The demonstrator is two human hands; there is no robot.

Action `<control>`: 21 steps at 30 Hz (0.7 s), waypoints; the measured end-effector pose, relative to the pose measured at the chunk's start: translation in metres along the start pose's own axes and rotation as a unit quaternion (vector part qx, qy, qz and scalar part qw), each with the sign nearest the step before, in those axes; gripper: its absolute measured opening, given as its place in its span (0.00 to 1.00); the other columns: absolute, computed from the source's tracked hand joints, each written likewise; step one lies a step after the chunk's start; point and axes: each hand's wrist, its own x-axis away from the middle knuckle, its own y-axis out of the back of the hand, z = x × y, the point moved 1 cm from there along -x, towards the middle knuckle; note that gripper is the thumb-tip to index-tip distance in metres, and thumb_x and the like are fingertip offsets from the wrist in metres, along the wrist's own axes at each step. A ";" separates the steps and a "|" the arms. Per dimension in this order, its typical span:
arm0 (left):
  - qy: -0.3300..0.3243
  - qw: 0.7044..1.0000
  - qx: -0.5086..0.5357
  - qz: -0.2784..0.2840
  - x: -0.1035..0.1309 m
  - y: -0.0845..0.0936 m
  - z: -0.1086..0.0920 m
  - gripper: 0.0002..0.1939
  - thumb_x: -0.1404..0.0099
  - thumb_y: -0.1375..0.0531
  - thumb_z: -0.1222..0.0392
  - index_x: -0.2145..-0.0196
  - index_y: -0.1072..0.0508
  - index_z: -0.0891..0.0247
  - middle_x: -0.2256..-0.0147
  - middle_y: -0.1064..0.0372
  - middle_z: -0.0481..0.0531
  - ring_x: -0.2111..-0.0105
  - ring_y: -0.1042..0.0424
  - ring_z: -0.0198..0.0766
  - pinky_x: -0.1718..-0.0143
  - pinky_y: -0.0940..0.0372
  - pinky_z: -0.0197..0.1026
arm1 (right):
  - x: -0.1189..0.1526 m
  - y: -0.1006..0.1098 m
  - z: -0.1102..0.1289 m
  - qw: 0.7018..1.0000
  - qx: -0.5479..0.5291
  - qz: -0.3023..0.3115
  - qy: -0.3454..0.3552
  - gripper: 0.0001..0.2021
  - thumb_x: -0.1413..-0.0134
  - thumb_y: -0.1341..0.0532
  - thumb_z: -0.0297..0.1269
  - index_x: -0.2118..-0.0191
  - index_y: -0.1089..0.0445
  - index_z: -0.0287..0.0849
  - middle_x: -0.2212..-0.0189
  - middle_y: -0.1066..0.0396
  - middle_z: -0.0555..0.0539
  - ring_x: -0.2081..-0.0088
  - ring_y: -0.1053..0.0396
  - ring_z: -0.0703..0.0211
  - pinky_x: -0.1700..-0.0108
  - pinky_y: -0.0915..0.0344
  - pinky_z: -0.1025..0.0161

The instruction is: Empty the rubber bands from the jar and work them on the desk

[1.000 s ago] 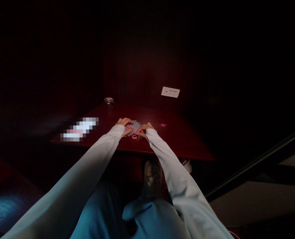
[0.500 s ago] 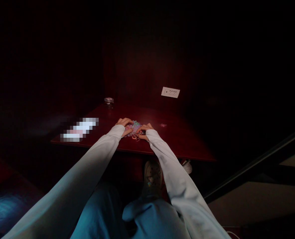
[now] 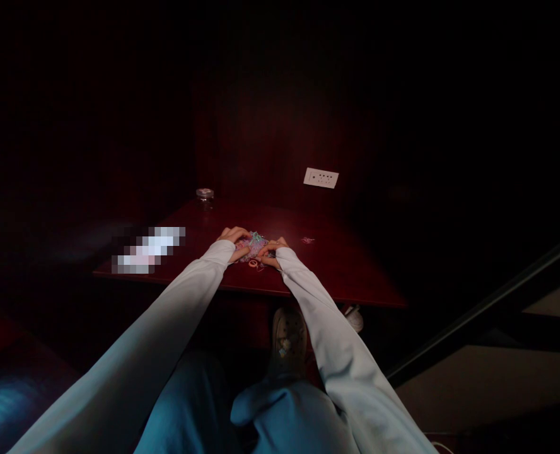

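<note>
On the dark red table lies a tangled pile of small colourful bands point(image 3: 253, 241), mostly lilac and pink with some mint green, perhaps elastic hair ties. My left hand point(image 3: 235, 236) rests at its left side, fingers stretched over the far edge and thumb apart on the near side. At the pile's right side, my right hand point(image 3: 273, 247) has its fingers bent inward and the thumb close beneath them. Whatever lies between those fingertips is too small to make out. An orange loop point(image 3: 253, 263) sits at the near edge of the pile.
A small pink bunch of bands point(image 3: 308, 240) lies apart to the right. A lidded clear jar point(image 3: 205, 198) stands at the back left of the table point(image 3: 346, 277). A bright blurred-out item point(image 3: 152, 249) is at the left edge. A white socket plate point(image 3: 321, 178) is on the back panel.
The view has shifted slightly. Both hands stay at the pile, and the right hand's fingertips and thumb look a little closer together.
</note>
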 end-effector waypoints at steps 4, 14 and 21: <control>-0.003 1.000 -0.001 -0.006 0.000 0.000 0.001 0.15 0.41 0.39 0.57 0.55 0.26 0.56 0.50 0.28 0.51 0.53 0.33 0.47 0.47 0.38 0.50 | 0.000 0.000 0.001 1.000 0.000 -0.002 -0.010 0.02 0.51 0.27 0.34 0.69 0.19 0.46 0.71 0.29 0.49 0.57 0.39 0.54 0.54 0.40 0.59; -0.063 0.996 -0.055 0.020 0.002 0.006 -0.027 0.11 0.34 0.43 0.55 0.56 0.26 0.56 0.50 0.27 0.53 0.54 0.34 0.48 0.52 0.35 0.49 | -0.003 0.002 0.006 1.000 -0.007 -0.025 -0.015 0.06 0.47 0.28 0.43 0.67 0.20 0.48 0.70 0.29 0.49 0.57 0.38 0.55 0.53 0.42 0.60; -0.074 0.995 -0.053 0.037 0.001 0.000 -0.022 0.13 0.29 0.47 0.53 0.61 0.23 0.57 0.52 0.26 0.54 0.55 0.34 0.47 0.54 0.35 0.49 | -0.002 0.005 0.007 0.997 -0.063 -0.042 -0.010 0.07 0.47 0.29 0.44 0.67 0.19 0.48 0.69 0.28 0.49 0.57 0.38 0.54 0.51 0.43 0.58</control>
